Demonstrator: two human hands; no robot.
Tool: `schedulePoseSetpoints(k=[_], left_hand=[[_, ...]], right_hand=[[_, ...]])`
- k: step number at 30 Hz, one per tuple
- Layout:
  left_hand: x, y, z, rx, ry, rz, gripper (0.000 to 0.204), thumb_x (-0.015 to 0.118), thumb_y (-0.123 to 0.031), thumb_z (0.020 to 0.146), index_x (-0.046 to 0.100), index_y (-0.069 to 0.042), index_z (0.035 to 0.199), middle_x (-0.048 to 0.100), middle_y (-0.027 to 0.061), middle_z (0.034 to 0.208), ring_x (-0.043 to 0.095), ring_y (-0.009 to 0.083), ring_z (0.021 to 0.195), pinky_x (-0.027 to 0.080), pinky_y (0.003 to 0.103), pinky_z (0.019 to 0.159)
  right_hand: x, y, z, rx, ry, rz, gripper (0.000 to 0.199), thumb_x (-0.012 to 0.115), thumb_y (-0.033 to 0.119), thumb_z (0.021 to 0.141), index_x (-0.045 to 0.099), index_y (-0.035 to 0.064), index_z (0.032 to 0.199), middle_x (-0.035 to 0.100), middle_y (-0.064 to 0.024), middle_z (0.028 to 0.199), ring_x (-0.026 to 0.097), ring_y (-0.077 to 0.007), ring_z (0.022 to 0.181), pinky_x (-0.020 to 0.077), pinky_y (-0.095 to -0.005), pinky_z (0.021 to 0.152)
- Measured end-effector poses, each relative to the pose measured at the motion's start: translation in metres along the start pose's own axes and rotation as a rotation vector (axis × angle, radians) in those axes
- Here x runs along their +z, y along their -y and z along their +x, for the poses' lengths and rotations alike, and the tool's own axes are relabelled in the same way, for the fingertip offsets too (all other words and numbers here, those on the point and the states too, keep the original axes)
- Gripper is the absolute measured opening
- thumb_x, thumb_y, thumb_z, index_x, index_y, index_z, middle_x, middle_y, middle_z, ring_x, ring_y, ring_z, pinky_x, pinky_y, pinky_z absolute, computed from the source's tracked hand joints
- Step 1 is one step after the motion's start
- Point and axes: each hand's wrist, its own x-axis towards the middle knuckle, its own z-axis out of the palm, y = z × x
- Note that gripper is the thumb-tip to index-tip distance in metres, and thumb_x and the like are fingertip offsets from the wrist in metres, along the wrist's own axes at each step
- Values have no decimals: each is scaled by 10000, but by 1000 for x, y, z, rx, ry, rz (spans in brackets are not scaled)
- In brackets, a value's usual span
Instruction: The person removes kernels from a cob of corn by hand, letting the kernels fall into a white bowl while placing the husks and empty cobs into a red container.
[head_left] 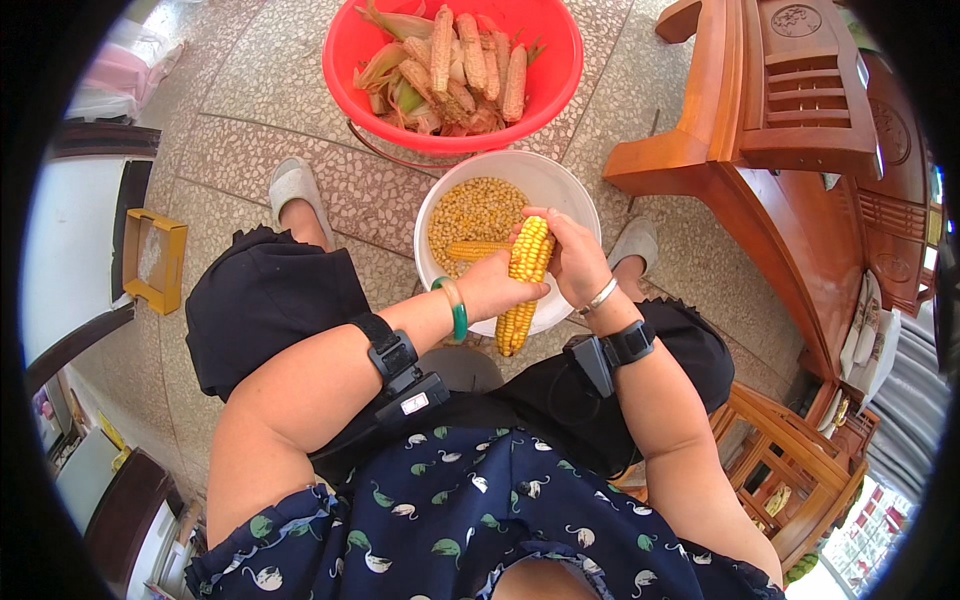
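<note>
Head view: both hands grasp yellow corn cob (524, 283) over white bowl (560, 185) of loose kernels (478, 212); left hand (497, 287) fingers clenched on middle, right hand (573, 255) fingers wrapped round top; red basin (345, 55) of cobs beyond

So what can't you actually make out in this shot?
- Head view: the corn cob is partly covered by the left hand and right hand.
- White bowl: its near rim is hidden behind hands and cob.
- Red basin: far rim cut off by the top edge.
- Fingertips on the cob: covered, grip unclear.
</note>
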Motion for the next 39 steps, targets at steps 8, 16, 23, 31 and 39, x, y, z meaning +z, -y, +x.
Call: schedulePoseSetpoints(k=[8, 16, 23, 31, 39], left_hand=[[3, 8, 0, 35, -72, 104, 565, 679, -332, 685, 463, 11, 1079, 575, 105, 935, 562, 177, 864, 448, 287, 768], [7, 1, -6, 28, -51, 193, 632, 698, -378, 654, 449, 22, 1076, 578, 138, 939, 575, 223, 860, 452, 313, 767], [9, 2, -7, 23, -148, 348, 699, 699, -443, 618, 447, 17, 1081, 574, 174, 952, 575, 283, 879, 447, 336, 773], [7, -4, -9, 24, -127, 271, 704, 700, -459, 613, 451, 7, 1078, 577, 168, 951, 577, 267, 881, 448, 336, 766], [7, -2, -5, 127, -11, 131, 623, 696, -364, 647, 442, 3, 1081, 575, 125, 914, 572, 218, 835, 453, 310, 748]], right_hand=[[2, -2, -1, -72, -14, -32, 306, 357, 219, 905, 502, -20, 1031, 571, -115, 872, 563, -178, 799, 463, -287, 719], [-9, -10, 3, -38, -33, -21, 344, 330, 250, 919, 493, -34, 1020, 569, -135, 881, 576, -212, 773, 477, -318, 718], [7, 0, -4, 15, -80, 75, 332, 323, 243, 914, 491, -36, 977, 570, -136, 842, 576, -222, 784, 473, -328, 718], [8, -4, -3, -37, -64, 105, 271, 357, 212, 907, 497, -10, 977, 558, -127, 886, 562, -210, 807, 462, -326, 745], [1, -11, 0, -81, -36, 37, 262, 356, 195, 903, 496, -20, 953, 551, -123, 844, 558, -200, 744, 476, -306, 696]])
